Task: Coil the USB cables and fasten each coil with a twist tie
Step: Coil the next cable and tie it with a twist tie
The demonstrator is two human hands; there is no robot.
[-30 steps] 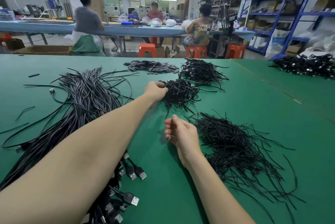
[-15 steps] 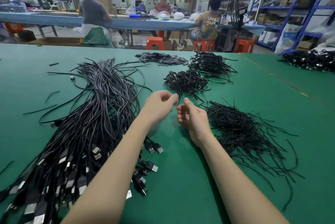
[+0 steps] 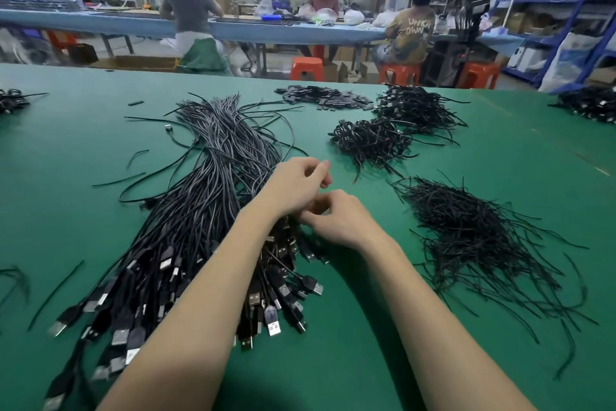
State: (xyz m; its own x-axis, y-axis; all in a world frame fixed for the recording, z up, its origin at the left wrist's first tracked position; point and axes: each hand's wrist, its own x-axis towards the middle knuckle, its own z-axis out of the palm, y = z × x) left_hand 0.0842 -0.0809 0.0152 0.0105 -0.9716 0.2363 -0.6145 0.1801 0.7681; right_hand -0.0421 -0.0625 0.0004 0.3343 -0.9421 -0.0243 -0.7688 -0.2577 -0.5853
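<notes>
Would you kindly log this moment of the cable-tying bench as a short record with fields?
surface: green table
uncoiled cables: long bundle, USB plugs toward the camera
twist ties: loose heap on the right
finished coils: two piles, far centre
left hand: fingers curled, over the bundle; contents unclear
right hand: fingers curled, beside the left; contents unclear
background: three people at a blue bench

Black USB cables, green table, orange stools
</notes>
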